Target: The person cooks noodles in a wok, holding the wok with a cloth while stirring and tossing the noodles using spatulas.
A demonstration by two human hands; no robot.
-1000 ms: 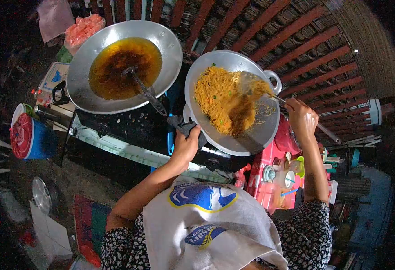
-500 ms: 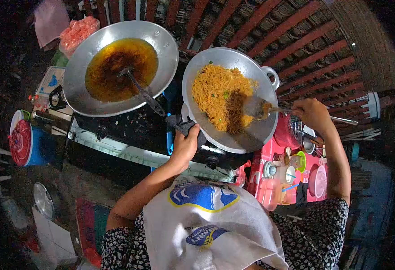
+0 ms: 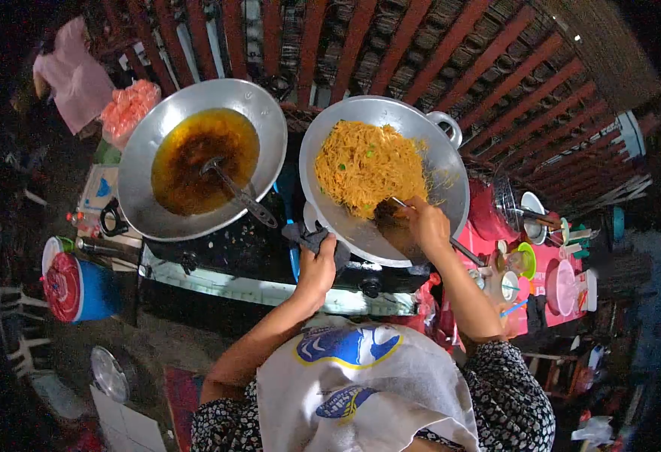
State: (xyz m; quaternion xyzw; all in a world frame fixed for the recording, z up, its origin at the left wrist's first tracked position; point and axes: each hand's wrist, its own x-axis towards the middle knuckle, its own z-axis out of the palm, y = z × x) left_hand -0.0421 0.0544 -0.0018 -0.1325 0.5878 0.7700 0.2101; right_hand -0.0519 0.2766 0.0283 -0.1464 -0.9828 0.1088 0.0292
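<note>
Yellow-orange noodles with bits of green (image 3: pixel 368 162) fill the middle of a metal wok (image 3: pixel 447 188) in front of me. My left hand (image 3: pixel 318 267) is closed on a dark cloth (image 3: pixel 308 238) at the wok's near-left handle. Inside the near rim, my right hand (image 3: pixel 427 224) grips a spatula (image 3: pixel 467 252). Its handle points down to the right, and its blade lies at the lower edge of the noodles, partly hidden in shadow.
To the left a larger wok (image 3: pixel 131 188) holds amber oil (image 3: pixel 171 160) and a slotted ladle (image 3: pixel 246 200). Both woks stand over a black stove (image 3: pixel 217 260). Cups and bowls crowd a pink-covered table (image 3: pixel 488 282) at right. A slatted wooden barrier (image 3: pixel 379 45) rises behind. Another person (image 3: pixel 78 75) is at far left.
My right hand has moved left and down over the wok, bringing the spatula to the noodles' lower edge. The dark patch of noodles no longer shows. My left hand keeps its hold.
</note>
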